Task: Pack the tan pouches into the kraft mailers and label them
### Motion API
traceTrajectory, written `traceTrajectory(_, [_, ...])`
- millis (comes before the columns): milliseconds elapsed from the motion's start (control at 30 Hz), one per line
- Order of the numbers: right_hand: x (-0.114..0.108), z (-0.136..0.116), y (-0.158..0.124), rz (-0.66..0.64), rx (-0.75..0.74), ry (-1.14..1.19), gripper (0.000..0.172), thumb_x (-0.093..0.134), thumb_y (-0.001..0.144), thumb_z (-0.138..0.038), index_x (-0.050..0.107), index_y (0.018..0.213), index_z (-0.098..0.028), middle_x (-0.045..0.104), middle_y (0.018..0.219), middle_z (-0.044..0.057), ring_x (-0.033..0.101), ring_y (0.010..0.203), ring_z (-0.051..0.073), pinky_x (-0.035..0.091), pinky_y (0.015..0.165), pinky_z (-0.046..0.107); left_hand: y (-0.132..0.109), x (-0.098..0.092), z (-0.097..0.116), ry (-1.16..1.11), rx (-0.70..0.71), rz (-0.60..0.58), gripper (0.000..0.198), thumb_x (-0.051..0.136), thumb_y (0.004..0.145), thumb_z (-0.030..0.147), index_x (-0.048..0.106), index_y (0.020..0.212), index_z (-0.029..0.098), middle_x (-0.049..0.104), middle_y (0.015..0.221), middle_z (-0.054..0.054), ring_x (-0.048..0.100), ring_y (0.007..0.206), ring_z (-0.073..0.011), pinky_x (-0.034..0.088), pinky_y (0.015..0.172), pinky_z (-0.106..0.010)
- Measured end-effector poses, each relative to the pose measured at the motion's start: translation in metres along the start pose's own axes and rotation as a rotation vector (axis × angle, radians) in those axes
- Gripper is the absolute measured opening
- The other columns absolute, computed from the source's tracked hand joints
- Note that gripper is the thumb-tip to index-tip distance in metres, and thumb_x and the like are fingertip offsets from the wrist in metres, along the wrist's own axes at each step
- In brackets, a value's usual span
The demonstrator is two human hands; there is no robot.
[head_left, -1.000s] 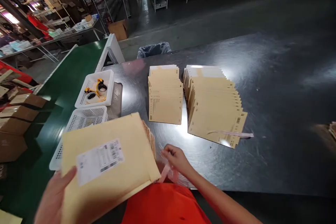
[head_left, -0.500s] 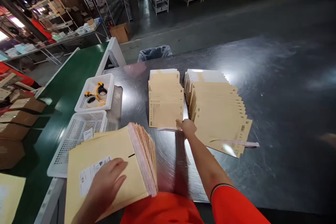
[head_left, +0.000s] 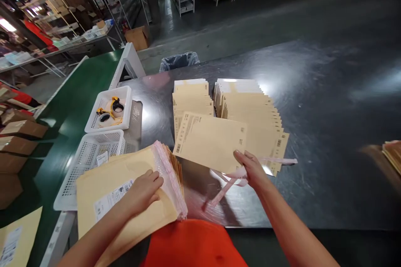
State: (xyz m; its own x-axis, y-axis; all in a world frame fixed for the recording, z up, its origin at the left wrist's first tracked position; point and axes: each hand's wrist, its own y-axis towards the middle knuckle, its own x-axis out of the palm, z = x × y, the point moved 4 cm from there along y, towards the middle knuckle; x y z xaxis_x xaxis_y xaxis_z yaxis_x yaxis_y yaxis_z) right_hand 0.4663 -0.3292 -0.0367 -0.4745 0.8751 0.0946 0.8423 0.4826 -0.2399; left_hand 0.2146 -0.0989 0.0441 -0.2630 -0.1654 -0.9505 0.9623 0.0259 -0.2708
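My right hand pinches a flat kraft envelope by its near right corner and holds it tilted above the table. Pinkish-white peel strips dangle beside that hand. Beneath and beyond the held envelope, a left row of overlapping kraft envelopes and a wider right row lie fanned out. My left hand rests on the top padded mailer of a thick stack, its fingers loosely bent and the thumb apart. The mailer bears a white label, and its bubble-lined mouth faces right.
Left of the table runs a green conveyor carrying cartons. A white basket holds tape dispensers; another white basket sits nearer. A lined bin stands past the table. At the right edge is a brown stack, partly cut off.
My right hand has lifted an envelope from the left row and swung it to the right, toward me. My left hand has moved slightly right and up over the mailer, toward its mouth.
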Motion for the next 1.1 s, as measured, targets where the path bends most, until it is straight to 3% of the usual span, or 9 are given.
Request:
traceTrajectory(100, [0.011, -0.021, -0.029, -0.080, 0.056, 0.066, 0.044, 0.071, 0.064, -0.058, 0.067, 0.086, -0.021, 0.072, 0.082, 0.008, 0.068, 0.077, 0.027, 0.055, 0.068, 0.038, -0.002, 0.000, 0.000, -0.049, 0.047, 0.092, 0.009, 0.049, 0.090, 0.019, 0.055, 0.096, 0.021, 0.059, 0.103, -0.005, 0.052, 0.093, -0.0217, 0.044, 0.079, -0.034])
traceTrajectory(233, [0.036, -0.024, -0.048, -0.395, 0.201, 0.074, 0.044, 0.075, 0.062, -0.052, 0.070, 0.088, -0.017, 0.074, 0.083, 0.010, 0.070, 0.079, 0.027, 0.055, 0.077, 0.040, -0.003, 0.002, 0.004, -0.089, 0.079, 0.216, 0.013, 0.041, 0.094, 0.020, 0.055, 0.092, 0.020, 0.057, 0.101, -0.006, 0.051, 0.092, -0.0204, 0.045, 0.079, -0.033])
traceTrajectory(333, [0.048, -0.014, -0.051, -0.571, 0.325, 0.096, 0.045, 0.075, 0.062, -0.050, 0.071, 0.089, -0.013, 0.074, 0.085, 0.011, 0.070, 0.078, 0.026, 0.054, 0.077, 0.039, -0.001, 0.008, 0.020, -0.085, 0.162, 0.213, 0.010, 0.046, 0.092, 0.016, 0.053, 0.087, 0.020, 0.058, 0.098, -0.005, 0.050, 0.089, -0.0199, 0.044, 0.074, -0.032])
traceTrajectory(433, [0.067, -0.006, -0.052, -0.621, 0.332, 0.056, 0.047, 0.073, 0.064, -0.052, 0.071, 0.090, -0.013, 0.074, 0.086, 0.011, 0.069, 0.078, 0.025, 0.053, 0.076, 0.037, 0.005, 0.008, 0.040, -0.141, 0.239, 0.166, 0.009, 0.051, 0.090, 0.014, 0.053, 0.084, 0.020, 0.058, 0.096, -0.004, 0.051, 0.089, -0.0192, 0.043, 0.072, -0.030])
traceTrajectory(533, [0.098, -0.006, -0.060, -0.649, 0.256, 0.039, 0.051, 0.067, 0.070, -0.057, 0.068, 0.095, -0.013, 0.073, 0.086, 0.010, 0.068, 0.080, 0.025, 0.052, 0.078, 0.038, 0.013, -0.005, 0.048, -0.253, 0.235, 0.200, 0.006, 0.050, 0.092, 0.017, 0.053, 0.087, 0.020, 0.056, 0.098, -0.004, 0.051, 0.091, -0.0188, 0.044, 0.077, -0.031])
traceTrajectory(633, [0.125, -0.017, -0.071, -0.705, 0.052, -0.098, 0.048, 0.055, 0.081, -0.057, 0.064, 0.102, -0.015, 0.070, 0.099, 0.010, 0.063, 0.095, 0.025, 0.049, 0.086, 0.039, 0.018, -0.020, 0.041, -0.237, 0.200, 0.249, 0.008, 0.048, 0.093, 0.019, 0.054, 0.089, 0.020, 0.056, 0.099, -0.005, 0.049, 0.093, -0.0203, 0.044, 0.080, -0.034])
traceTrajectory(800, [0.128, -0.039, -0.063, -0.695, -0.156, -0.354, 0.025, 0.046, 0.087, -0.037, 0.061, 0.086, -0.017, 0.063, 0.084, 0.003, 0.056, 0.079, 0.017, 0.046, 0.074, 0.030, 0.010, -0.024, 0.036, -0.270, 0.158, 0.200, 0.008, 0.049, 0.091, 0.016, 0.053, 0.086, 0.020, 0.057, 0.095, -0.004, 0.051, 0.088, -0.0190, 0.045, 0.076, -0.031])
traceTrajectory(967, [0.152, -0.036, -0.063, -0.692, -0.324, -0.576, 0.012, 0.053, 0.075, -0.021, 0.057, 0.065, -0.017, 0.056, 0.064, -0.002, 0.051, 0.065, 0.013, 0.033, 0.057, 0.022, 0.010, -0.021, 0.061, -0.289, 0.208, 0.204, 0.005, 0.052, 0.091, 0.020, 0.056, 0.089, 0.020, 0.059, 0.100, -0.006, 0.054, 0.093, -0.0201, 0.048, 0.079, -0.031])
traceTrajectory(1100, [0.160, -0.028, -0.075, -0.580, -0.440, -0.893, 0.014, 0.054, 0.081, -0.021, 0.067, 0.076, -0.019, 0.066, 0.075, 0.000, 0.056, 0.071, 0.015, 0.030, 0.059, 0.023, 0.007, -0.015, 0.056, -0.274, 0.146, 0.212, 0.023, 0.044, 0.093, 0.018, 0.058, 0.111, 0.021, 0.059, 0.118, -0.008, 0.055, 0.105, -0.0211, 0.049, 0.088, -0.033])
